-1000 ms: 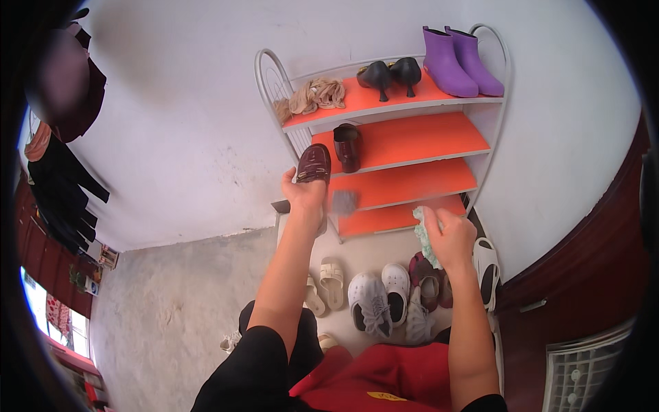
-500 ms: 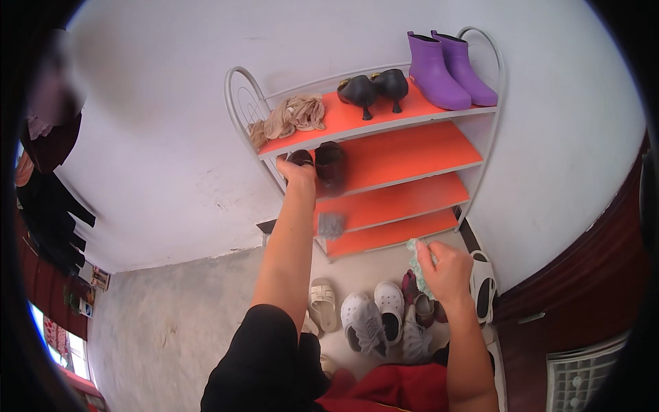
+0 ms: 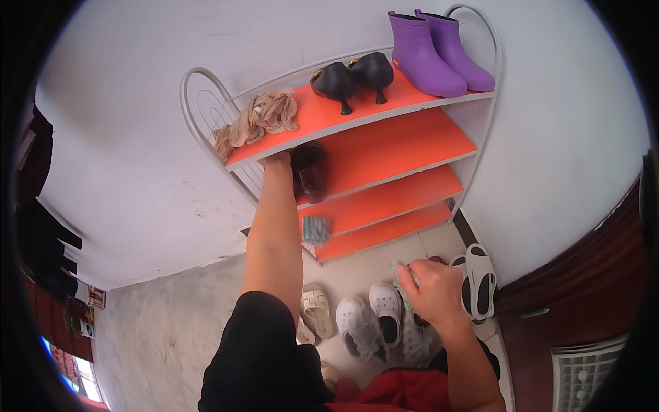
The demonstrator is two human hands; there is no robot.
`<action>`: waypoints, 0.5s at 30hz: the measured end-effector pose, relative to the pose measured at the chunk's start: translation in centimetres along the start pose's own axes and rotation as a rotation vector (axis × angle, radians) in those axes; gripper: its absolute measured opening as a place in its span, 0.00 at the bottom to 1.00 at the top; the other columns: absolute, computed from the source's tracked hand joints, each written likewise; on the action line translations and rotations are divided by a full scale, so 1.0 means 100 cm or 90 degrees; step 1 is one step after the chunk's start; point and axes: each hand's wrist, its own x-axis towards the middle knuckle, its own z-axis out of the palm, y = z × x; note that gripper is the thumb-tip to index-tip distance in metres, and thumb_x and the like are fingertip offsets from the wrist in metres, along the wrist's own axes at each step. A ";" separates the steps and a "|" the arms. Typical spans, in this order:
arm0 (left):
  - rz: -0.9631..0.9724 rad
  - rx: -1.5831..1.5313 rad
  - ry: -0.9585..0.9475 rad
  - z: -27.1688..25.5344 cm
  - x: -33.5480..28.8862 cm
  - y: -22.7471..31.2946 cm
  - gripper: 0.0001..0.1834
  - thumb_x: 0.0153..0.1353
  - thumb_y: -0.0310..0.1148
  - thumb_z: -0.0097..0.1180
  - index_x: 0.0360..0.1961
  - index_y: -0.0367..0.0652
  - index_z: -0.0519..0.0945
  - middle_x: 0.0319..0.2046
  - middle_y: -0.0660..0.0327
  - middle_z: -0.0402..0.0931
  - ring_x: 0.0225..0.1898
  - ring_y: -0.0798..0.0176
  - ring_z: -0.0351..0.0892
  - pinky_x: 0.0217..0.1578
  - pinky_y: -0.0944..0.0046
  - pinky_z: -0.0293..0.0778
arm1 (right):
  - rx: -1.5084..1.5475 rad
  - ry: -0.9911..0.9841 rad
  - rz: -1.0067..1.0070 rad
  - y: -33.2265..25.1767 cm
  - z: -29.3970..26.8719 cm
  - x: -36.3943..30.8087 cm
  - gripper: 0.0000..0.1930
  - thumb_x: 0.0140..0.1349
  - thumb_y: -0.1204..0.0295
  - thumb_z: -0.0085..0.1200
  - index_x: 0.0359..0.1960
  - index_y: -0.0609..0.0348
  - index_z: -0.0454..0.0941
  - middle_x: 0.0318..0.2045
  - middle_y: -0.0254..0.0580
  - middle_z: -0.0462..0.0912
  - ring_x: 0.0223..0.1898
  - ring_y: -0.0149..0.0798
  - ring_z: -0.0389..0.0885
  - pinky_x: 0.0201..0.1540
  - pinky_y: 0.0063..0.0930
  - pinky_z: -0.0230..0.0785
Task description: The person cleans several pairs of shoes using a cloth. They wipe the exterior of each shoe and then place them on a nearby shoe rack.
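My left hand [image 3: 277, 159] reaches in under the left end of the top board of a shoe rack [image 3: 405, 147] with orange shelves. Its fingers are hidden behind the board's edge. Close beside it on the second shelf stands a dark, shiny shoe [image 3: 309, 172]. My right hand [image 3: 434, 287] is closed round a crumpled pale green cloth [image 3: 403, 276], held above the footwear on the floor. A small grey-green folded cloth or pad [image 3: 316, 230] shows at the left front of the lower shelves.
The top board carries crumpled tan fabric [image 3: 264, 117], black heeled shoes [image 3: 334, 82] and purple ankle boots [image 3: 429, 55]. Below are beige sandals [image 3: 317, 309], white clogs [image 3: 386, 309] and white-and-black slippers [image 3: 478, 281]. A dark red door [image 3: 590, 281] stands at the right.
My left hand has gone deeper into the second shelf; the dark shoe it gripped is now out of sight. My right hand, with the green cloth, has shifted slightly left and down. The view has tilted.
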 end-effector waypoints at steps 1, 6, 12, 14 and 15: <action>-0.011 0.007 -0.001 0.001 -0.002 -0.002 0.28 0.64 0.49 0.36 0.59 0.44 0.65 0.57 0.56 0.67 0.57 0.56 0.68 0.56 0.55 0.68 | -0.005 -0.005 0.000 0.001 0.001 -0.001 0.16 0.56 0.64 0.55 0.15 0.58 0.70 0.13 0.42 0.74 0.16 0.45 0.74 0.17 0.37 0.62; -0.087 0.180 0.103 -0.024 0.014 0.010 0.28 0.65 0.51 0.34 0.60 0.46 0.64 0.60 0.58 0.64 0.61 0.59 0.64 0.59 0.55 0.65 | -0.003 -0.021 0.003 -0.004 0.006 -0.001 0.16 0.56 0.63 0.55 0.15 0.58 0.71 0.13 0.42 0.74 0.16 0.46 0.74 0.17 0.37 0.62; -0.232 0.849 0.291 -0.005 -0.037 0.003 0.21 0.60 0.41 0.50 0.51 0.40 0.74 0.44 0.57 0.76 0.44 0.62 0.73 0.45 0.63 0.69 | 0.015 0.017 0.023 -0.002 -0.005 0.001 0.18 0.57 0.63 0.55 0.15 0.59 0.70 0.13 0.45 0.73 0.15 0.48 0.73 0.17 0.39 0.61; -0.266 1.107 0.065 0.015 -0.058 0.004 0.18 0.57 0.38 0.56 0.42 0.34 0.79 0.34 0.59 0.78 0.37 0.66 0.73 0.40 0.66 0.67 | 0.024 0.043 0.024 -0.002 -0.012 0.001 0.18 0.57 0.62 0.54 0.14 0.59 0.70 0.13 0.46 0.73 0.15 0.50 0.73 0.17 0.40 0.60; -0.245 1.146 0.010 0.011 -0.069 0.003 0.18 0.53 0.41 0.58 0.34 0.35 0.80 0.25 0.51 0.77 0.31 0.55 0.77 0.36 0.59 0.70 | 0.016 0.057 0.012 -0.002 -0.014 0.000 0.18 0.58 0.62 0.55 0.14 0.59 0.70 0.13 0.47 0.73 0.15 0.50 0.73 0.17 0.40 0.60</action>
